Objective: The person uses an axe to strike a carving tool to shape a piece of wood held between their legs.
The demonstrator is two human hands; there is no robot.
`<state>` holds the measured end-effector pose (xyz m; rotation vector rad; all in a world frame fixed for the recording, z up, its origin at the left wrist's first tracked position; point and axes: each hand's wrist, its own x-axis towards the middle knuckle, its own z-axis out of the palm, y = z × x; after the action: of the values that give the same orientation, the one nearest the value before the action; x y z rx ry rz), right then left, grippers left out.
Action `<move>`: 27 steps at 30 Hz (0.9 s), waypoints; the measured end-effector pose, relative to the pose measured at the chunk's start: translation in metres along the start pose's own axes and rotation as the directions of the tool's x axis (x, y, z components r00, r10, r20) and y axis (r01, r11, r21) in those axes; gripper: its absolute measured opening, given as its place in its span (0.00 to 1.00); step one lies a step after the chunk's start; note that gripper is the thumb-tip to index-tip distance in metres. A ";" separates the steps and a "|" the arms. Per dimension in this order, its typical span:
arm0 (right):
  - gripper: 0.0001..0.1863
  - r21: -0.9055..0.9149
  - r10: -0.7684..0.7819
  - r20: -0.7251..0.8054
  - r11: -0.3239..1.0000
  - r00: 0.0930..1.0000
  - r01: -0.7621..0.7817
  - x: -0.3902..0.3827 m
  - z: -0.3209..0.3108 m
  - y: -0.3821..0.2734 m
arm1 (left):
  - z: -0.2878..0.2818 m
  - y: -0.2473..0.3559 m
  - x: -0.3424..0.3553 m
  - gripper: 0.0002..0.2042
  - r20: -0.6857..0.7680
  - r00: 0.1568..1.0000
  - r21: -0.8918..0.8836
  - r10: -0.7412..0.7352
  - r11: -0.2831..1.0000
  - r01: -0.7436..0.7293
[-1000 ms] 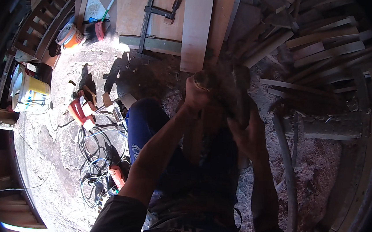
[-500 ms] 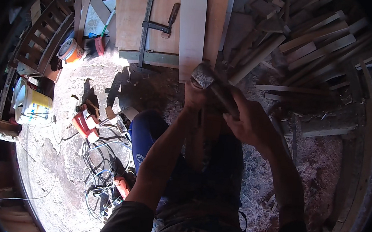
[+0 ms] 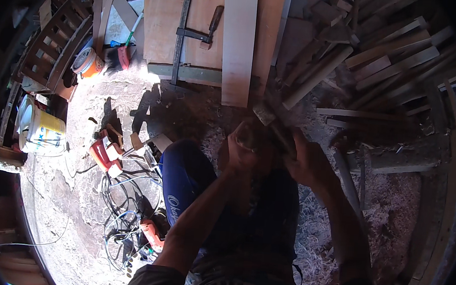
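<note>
My right hand [image 3: 309, 159] is closed around the handle of a hammer [image 3: 264, 113]. Its blocky head points up and to the left, above and right of my left fist, apart from it. My left hand [image 3: 233, 153] is wrapped around a tool handle [image 3: 246, 138] with a round end that shows at the top of the fist. The rest of that tool is lost in shadow, so its kind is unclear. Just beyond both hands lies the near end of a long pale board [image 3: 235, 83], resting on a wide wooden panel [image 3: 199, 53].
A bar clamp [image 3: 194, 33] grips the panel. Loose timber [image 3: 392, 59] is piled at right. On the left floor lie an orange power tool [image 3: 105, 153], another orange tool [image 3: 151, 234] and tangled cables [image 3: 117, 198]. Buckets [image 3: 45, 129] stand farther left; shavings [image 3: 338, 244] cover the right floor.
The hammer head has moved from over my left fist toward the right, and apart from it. My left hand has come nearer to me, away from the board's end.
</note>
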<state>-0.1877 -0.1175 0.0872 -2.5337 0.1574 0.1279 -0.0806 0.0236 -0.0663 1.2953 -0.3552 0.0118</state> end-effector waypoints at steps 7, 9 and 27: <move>0.42 0.492 0.371 0.001 0.808 0.929 -0.324 -0.052 0.099 0.055 | 0.011 -0.061 0.122 0.12 -0.164 0.980 0.478 -0.111 0.861 0.177; 0.41 0.511 0.385 0.013 0.791 0.923 -0.337 -0.065 0.127 0.069 | -0.005 -0.096 0.155 0.10 -0.093 0.982 0.599 -0.163 0.779 0.186; 0.28 0.732 0.452 0.192 0.525 0.871 -0.434 -0.075 0.196 0.097 | 0.008 0.061 0.093 0.04 0.083 0.996 0.104 0.012 0.994 -0.020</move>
<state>-0.2863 -0.0789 -0.1177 -1.5823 0.7216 0.1868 -0.0078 0.0152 0.0175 1.3993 -0.4406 -0.0097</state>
